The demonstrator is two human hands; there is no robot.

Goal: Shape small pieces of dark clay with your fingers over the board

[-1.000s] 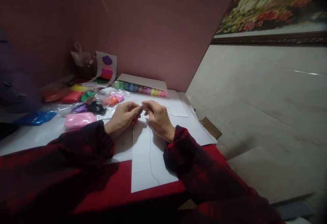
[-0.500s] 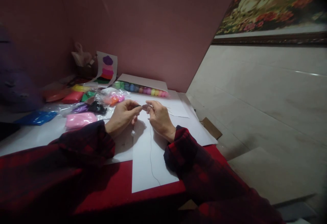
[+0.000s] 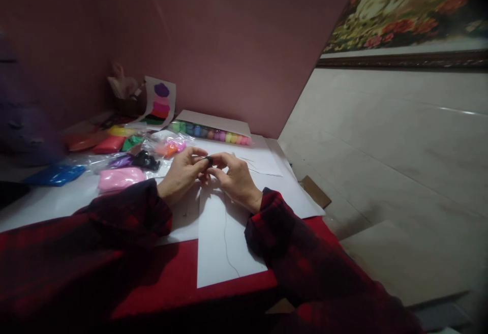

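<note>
Dark lump (image 3: 209, 159): pinched between the fingertips of both hands, above the white paper (image 3: 224, 232).
Left hand (image 3: 182, 174): closed on the lump's left side.
Right hand (image 3: 235, 177): closed on its right side.
Clay bags (image 3: 120, 178): left, on the tabletop (image 3: 168, 273).

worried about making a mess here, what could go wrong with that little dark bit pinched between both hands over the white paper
1. The small dark piece is held only by the fingertips of the left hand and right hand; it could slip and mark the white paper sheet.
2. The dark red sleeves hang low over the thin dark thread and might drag it.
3. The clear bags of coloured clay lie close to the left hand and may get nudged.
</note>
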